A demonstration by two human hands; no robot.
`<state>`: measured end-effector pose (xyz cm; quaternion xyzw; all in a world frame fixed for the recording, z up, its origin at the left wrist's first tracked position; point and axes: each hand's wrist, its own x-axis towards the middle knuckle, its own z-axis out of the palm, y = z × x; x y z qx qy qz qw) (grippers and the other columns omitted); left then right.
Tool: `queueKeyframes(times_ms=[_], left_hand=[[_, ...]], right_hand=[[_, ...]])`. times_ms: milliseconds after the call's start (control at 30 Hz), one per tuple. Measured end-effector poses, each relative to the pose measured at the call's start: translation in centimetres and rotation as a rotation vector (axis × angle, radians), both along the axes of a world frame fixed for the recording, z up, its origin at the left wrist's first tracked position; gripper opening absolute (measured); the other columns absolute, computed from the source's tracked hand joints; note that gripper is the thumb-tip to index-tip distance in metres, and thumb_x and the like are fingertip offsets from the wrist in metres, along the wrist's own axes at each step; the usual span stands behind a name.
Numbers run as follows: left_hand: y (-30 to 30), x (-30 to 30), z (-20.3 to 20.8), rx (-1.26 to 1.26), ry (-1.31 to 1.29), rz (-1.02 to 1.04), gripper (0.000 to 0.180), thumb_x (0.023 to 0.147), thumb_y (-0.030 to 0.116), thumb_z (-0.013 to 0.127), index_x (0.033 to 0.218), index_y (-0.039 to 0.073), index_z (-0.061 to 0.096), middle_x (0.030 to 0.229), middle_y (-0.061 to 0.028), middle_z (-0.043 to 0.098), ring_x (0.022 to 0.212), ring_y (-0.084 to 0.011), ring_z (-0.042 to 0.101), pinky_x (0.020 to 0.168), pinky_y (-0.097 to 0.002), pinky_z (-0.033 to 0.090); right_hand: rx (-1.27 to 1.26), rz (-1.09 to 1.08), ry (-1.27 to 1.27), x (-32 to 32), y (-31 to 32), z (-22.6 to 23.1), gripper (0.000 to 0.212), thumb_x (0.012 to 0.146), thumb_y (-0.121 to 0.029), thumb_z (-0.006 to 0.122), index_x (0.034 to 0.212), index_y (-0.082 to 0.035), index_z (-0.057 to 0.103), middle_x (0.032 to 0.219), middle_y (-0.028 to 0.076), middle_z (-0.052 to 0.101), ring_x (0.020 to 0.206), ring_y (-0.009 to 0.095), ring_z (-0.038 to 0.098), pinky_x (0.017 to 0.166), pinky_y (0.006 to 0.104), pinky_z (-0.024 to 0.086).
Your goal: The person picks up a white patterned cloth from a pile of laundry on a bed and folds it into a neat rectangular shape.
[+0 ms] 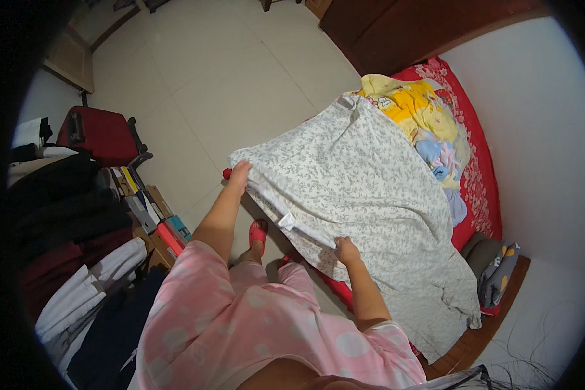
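Note:
A large white sheet (344, 162) with a grey-green leaf print is spread over the bed, its near edge lifted between my hands. My left hand (240, 177) is closed on the sheet's edge near its left corner. Farther right along that same edge, my right hand (346, 250) grips the fabric with bent fingers. Between them the edge hangs a little slack, and a small white label (286, 221) shows on it. On the right the sheet lies in loose wrinkles.
Yellow patterned bedding (413, 107) and blue-pink cloth (439, 156) lie bunched on the red bedspread (478, 175). Folded textiles (497, 276) sit at the bed's right end. To my left are a red suitcase (101, 135), boxes (151, 211) and piled clothes (78, 201). My foot wears a red slipper (258, 231).

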<state>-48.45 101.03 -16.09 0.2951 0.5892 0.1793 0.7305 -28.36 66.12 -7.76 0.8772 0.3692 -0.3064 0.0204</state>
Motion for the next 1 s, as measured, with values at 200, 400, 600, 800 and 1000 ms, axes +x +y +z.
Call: queueKeyframes(times_ms=[200,400,600,800,1000], left_hand=[[2.1,-0.6,-0.8,0.042,-0.202,-0.015,0.030,0.075,0.017,0.051,0.103,0.006,0.050,0.094,-0.0054,0.054,0.082,-0.0161,0.050,0.065,-0.0277,0.040],[-2.0,-5.9,-6.8,0.090,0.126,0.081,0.020,0.076,0.010,0.049,0.095,0.003,0.053,0.082,-0.0057,0.057,0.074,-0.0165,0.053,0.068,-0.0270,0.042],[-1.5,-3.8,-5.0,0.199,0.116,0.166,0.016,0.077,0.007,0.047,0.092,0.003,0.053,0.083,-0.0055,0.056,0.076,-0.0159,0.052,0.070,-0.0282,0.041],[-0.8,-2.1,-5.7,0.113,0.059,0.196,0.020,0.076,0.011,0.044,0.092,0.002,0.051,0.084,-0.0084,0.054,0.078,-0.0186,0.052,0.071,-0.0308,0.043],[0.0,-0.9,-6.8,-0.145,0.035,0.145,0.021,0.076,0.013,0.046,0.092,0.002,0.054,0.084,-0.0062,0.054,0.076,-0.0153,0.052,0.068,-0.0292,0.042]], right_hand=[[-0.181,0.209,0.373,1.8,1.7,-1.9,0.040,0.070,-0.020,0.056,0.108,-0.010,0.052,0.103,0.017,0.053,0.091,0.033,0.052,0.080,0.0371,0.042],[-0.047,0.217,0.243,5.1,5.1,-2.7,0.031,0.071,-0.012,0.050,0.101,-0.006,0.055,0.094,0.019,0.056,0.090,0.033,0.052,0.076,0.0383,0.042],[0.214,0.230,0.137,10.7,12.2,-1.6,0.023,0.072,-0.010,0.049,0.093,-0.004,0.056,0.087,0.017,0.056,0.083,0.033,0.052,0.072,0.0390,0.042],[0.387,0.268,0.061,16.2,20.9,-1.3,0.021,0.072,-0.008,0.049,0.092,-0.005,0.056,0.086,0.016,0.056,0.081,0.032,0.052,0.071,0.0394,0.042],[0.428,0.316,-0.132,21.8,30.1,-6.8,0.020,0.077,-0.013,0.047,0.093,-0.006,0.057,0.093,0.014,0.056,0.078,0.032,0.054,0.070,0.0373,0.044]])
